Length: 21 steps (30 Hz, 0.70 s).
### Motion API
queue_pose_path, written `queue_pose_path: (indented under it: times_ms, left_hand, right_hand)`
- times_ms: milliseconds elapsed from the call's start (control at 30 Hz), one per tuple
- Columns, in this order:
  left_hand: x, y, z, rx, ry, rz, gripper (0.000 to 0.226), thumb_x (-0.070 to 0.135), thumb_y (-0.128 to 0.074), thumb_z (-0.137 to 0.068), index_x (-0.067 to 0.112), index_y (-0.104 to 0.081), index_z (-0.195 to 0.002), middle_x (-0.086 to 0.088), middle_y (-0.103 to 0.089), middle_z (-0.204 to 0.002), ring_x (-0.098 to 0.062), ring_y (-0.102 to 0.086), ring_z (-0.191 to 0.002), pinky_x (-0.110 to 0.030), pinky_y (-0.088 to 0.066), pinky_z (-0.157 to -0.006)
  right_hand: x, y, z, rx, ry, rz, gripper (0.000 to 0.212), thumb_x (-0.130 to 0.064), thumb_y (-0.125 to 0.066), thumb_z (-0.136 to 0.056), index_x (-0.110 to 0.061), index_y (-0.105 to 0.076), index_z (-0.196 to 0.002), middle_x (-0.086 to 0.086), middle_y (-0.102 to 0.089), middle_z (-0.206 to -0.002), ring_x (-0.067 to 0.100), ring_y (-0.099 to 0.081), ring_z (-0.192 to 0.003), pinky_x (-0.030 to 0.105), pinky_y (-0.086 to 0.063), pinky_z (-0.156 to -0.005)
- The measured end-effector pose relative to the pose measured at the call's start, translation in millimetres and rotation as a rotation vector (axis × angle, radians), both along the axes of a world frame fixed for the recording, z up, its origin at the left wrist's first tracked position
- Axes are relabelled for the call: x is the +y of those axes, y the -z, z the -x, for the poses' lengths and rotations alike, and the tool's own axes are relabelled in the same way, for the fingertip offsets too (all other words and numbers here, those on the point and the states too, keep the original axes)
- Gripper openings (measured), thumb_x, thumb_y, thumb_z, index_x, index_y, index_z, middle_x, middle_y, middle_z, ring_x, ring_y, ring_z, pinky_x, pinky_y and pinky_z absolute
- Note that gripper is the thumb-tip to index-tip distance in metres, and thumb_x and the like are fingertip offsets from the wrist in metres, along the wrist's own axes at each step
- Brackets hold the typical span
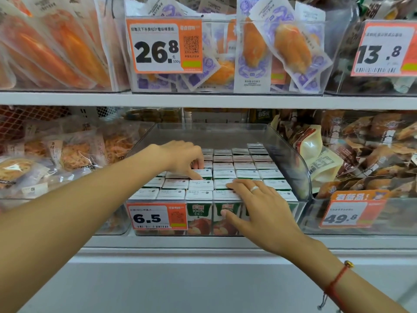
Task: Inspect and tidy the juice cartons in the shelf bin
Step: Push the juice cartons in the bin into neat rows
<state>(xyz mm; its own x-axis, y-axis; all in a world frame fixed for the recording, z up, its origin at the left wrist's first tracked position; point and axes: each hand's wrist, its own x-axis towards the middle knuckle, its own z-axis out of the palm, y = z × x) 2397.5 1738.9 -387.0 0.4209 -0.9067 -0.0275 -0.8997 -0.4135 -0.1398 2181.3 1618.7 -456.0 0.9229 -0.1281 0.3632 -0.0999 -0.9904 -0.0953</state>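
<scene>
— Where are the juice cartons (225, 175)?

— Packed upright in neat rows inside a clear plastic bin (291, 159) on the lower shelf (203, 241). Their white tops face up, and the front row shows green sides with red fruit through the bin's front wall. The back part of the bin holds no cartons.

— What is the left hand (182, 158) doing?

— It reaches in from the left, over the left middle rows. Its fingers are bent downward with the fingertips on the carton tops; whether it pinches a carton, I cannot tell.

— And the right hand (259, 206)?

— It lies flat and relaxed across the front right cartons, fingers straight and spread on their tops, the thumb against the bin's front wall. It grasps nothing. There is a ring (254, 188) on one finger and a red cord bracelet (336, 281) on the wrist.

— Anything else nearby?

— An orange price tag (156, 216) reading 6.5 hangs on the bin's front left. Bins of bagged snacks stand at either side, and the upper shelf carries a bin of snack packets (270, 50) with a tag (163, 46) reading 26.8.
</scene>
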Motion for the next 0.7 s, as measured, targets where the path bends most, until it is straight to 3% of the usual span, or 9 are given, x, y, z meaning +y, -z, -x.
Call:
queue_pose_path:
  times_ms: [167,333,400,533,700]
  left_hand:
    - [-10.3,-3.5,7.8,-0.091,-0.039,-0.08,0.046,0.062,-0.059,-0.086,0.017,-0.065,-0.094,0.004,-0.064,-0.088,-0.02,-0.057,-0.076,-0.027,-0.04,-0.059]
    - [-8.8,-14.0,11.9,-0.088,-0.086,-0.177,0.035,0.05,-0.065,-0.088,0.016,-0.059,-0.089,-0.002,-0.057,-0.09,-0.023,-0.048,-0.076,-0.03,-0.041,-0.063]
    - [-3.6,-12.3,13.0,-0.035,-0.115,-0.155,0.036,0.05,-0.063,-0.089,0.015,-0.063,-0.098,-0.001,-0.062,-0.099,-0.022,-0.052,-0.082,-0.03,-0.042,-0.066]
    - [13.7,-2.7,14.7,0.105,-0.188,0.123,0.051,0.056,-0.06,-0.088,0.019,-0.057,-0.123,0.005,-0.057,-0.112,-0.015,-0.05,-0.095,-0.029,-0.039,-0.072]
    - [28.7,-5.9,27.8,0.385,-0.281,0.693,0.033,0.039,-0.063,-0.092,0.018,-0.051,-0.114,-0.004,-0.063,-0.117,-0.022,-0.061,-0.104,-0.044,-0.053,-0.086]
  right_hand:
    - [-0.8,0.7,0.9,-0.002,-0.005,0.022,0.06,-0.063,-0.04,-0.092,-0.031,-0.036,-0.143,-0.012,-0.039,-0.147,0.01,-0.035,-0.132,0.026,-0.027,-0.106]
    - [-1.4,0.5,0.0,-0.013,-0.019,0.022,0.06,-0.062,-0.039,-0.093,-0.031,-0.036,-0.143,-0.013,-0.039,-0.147,0.009,-0.034,-0.132,0.026,-0.027,-0.106]
    - [-1.4,0.4,0.7,-0.015,-0.02,0.015,0.06,-0.062,-0.039,-0.093,-0.031,-0.035,-0.144,-0.012,-0.039,-0.148,0.01,-0.034,-0.133,0.027,-0.027,-0.108]
    - [-1.1,1.3,1.9,-0.019,-0.023,0.014,0.059,-0.063,-0.037,-0.093,-0.032,-0.035,-0.143,-0.013,-0.038,-0.147,0.009,-0.034,-0.133,0.027,-0.026,-0.108]
    - [-0.1,0.9,1.9,-0.017,-0.021,0.021,0.06,-0.063,-0.037,-0.094,-0.031,-0.035,-0.144,-0.014,-0.038,-0.148,0.009,-0.034,-0.134,0.025,-0.026,-0.109]
